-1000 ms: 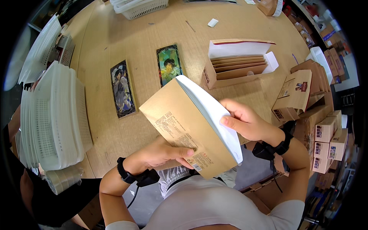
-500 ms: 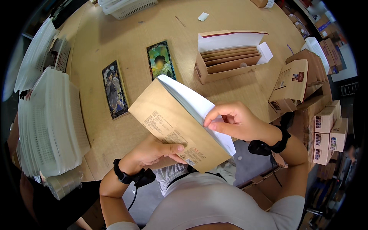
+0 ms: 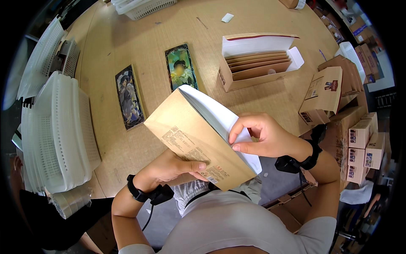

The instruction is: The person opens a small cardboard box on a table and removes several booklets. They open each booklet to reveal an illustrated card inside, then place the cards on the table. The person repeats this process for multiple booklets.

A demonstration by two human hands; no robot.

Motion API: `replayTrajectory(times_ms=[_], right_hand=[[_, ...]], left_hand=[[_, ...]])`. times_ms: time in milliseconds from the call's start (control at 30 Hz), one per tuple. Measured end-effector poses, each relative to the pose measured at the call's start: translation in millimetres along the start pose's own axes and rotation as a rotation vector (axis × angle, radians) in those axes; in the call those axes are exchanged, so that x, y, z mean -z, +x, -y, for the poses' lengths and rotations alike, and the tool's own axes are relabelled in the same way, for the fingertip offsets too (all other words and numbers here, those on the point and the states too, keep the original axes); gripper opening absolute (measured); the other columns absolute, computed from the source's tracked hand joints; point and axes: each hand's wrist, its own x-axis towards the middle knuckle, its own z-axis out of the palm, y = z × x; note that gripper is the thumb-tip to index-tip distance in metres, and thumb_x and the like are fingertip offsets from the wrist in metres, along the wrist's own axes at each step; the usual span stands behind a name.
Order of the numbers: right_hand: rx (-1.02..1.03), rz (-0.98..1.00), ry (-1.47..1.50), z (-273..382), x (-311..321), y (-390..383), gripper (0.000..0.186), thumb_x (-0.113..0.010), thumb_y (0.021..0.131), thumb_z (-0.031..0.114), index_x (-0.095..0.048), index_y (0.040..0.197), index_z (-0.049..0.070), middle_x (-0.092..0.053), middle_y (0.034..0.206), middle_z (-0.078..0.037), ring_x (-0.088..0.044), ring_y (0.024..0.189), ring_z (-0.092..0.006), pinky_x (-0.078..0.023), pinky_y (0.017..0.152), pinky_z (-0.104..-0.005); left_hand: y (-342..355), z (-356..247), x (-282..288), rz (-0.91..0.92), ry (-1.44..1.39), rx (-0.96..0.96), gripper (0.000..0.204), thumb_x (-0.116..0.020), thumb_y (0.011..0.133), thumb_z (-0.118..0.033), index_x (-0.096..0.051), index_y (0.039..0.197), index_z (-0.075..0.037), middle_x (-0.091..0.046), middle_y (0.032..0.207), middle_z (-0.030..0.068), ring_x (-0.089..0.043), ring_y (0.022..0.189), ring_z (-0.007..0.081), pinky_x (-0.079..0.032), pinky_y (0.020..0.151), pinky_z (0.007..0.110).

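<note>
My left hand (image 3: 179, 166) grips a brown cardboard box (image 3: 190, 144) from its lower side, thumb lying on the printed face. The box is tilted, with its long opening toward the upper right and its white-lined flap (image 3: 213, 109) standing open. At that opening, the thumb and forefinger of my right hand (image 3: 258, 135) pinch close together on the edge near the white flap. What lies inside the box is mostly hidden. Beyond it on the table lie two picture cards, one dark-grey (image 3: 129, 97) and one green (image 3: 181, 67).
An open brown box (image 3: 253, 80) holding several brown envelopes stands at the far right. Stacked white plastic baskets (image 3: 63, 135) line the left edge, above a tape roll (image 3: 69, 201). Folded cartons (image 3: 321, 93) and small boxes (image 3: 359, 135) sit at the right.
The view has shifted slightly. My right thumb and forefinger have slid a little along the box's opening toward its lower right end. The left hand keeps its hold.
</note>
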Motion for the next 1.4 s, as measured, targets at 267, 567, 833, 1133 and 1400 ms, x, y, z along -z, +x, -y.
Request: replayTrajectory(times_ms=[267,567,833,1133,1400], right_hand=[[-0.098,-0.051,-0.180,6.2,-5.5,-2.0,0.014,-0.065,0.075,-0.002,-0.061,0.087,0.003,-0.059,0.089,-0.003,-0.054,0.076,-0.0070,-0.041,0.062,-0.0220],[0.118,-0.175,-0.394,2.3,-7.7,-2.0,0.013,-0.067,0.073,0.002,-0.061,0.084,0.006,-0.062,0.081,-0.003,-0.057,0.070,-0.0113,-0.042,0.060,-0.0240],[0.236,-0.218,-0.380,-5.3,-0.9,-4.3,0.012,-0.068,0.076,0.008,-0.060,0.085,0.005,-0.062,0.082,-0.007,-0.061,0.074,-0.0208,-0.047,0.064,-0.0300],[0.383,-0.451,-0.428,-6.8,3.6,-9.6,0.014,-0.069,0.076,0.008,-0.059,0.086,0.006,-0.060,0.081,-0.006,-0.061,0.071,-0.0200,-0.047,0.056,-0.0296],[0.488,-0.469,-0.956,-12.7,-23.4,-12.0,0.022,-0.063,0.080,0.009,-0.054,0.097,0.001,-0.053,0.098,-0.008,-0.057,0.060,-0.0203,-0.044,0.043,-0.0303]], left_hand=[[1.5,0.2,-2.1,-0.020,0.066,-0.038,0.056,-0.066,0.081,0.001,-0.040,0.131,0.001,-0.053,0.121,0.0177,-0.058,0.105,0.0321,-0.060,0.073,0.042],[4.9,3.4,-3.7,-0.087,0.082,-0.009,0.053,-0.065,0.082,0.001,-0.041,0.129,0.003,-0.053,0.120,0.0183,-0.058,0.105,0.0321,-0.060,0.075,0.041],[7.4,0.2,-12.0,-0.118,0.032,-0.021,0.053,-0.066,0.081,0.002,-0.041,0.128,0.004,-0.055,0.118,0.0190,-0.059,0.104,0.0356,-0.058,0.078,0.047],[30.3,-6.6,-14.3,-0.260,0.054,-0.149,0.058,-0.063,0.086,-0.008,-0.032,0.134,-0.004,-0.056,0.114,0.0138,-0.063,0.096,0.0245,-0.059,0.074,0.037],[36.6,-4.8,-34.6,-0.187,0.133,-0.277,0.105,-0.079,0.072,-0.030,-0.005,0.144,-0.012,-0.035,0.134,0.0164,-0.045,0.120,0.0282,-0.049,0.091,0.041]])
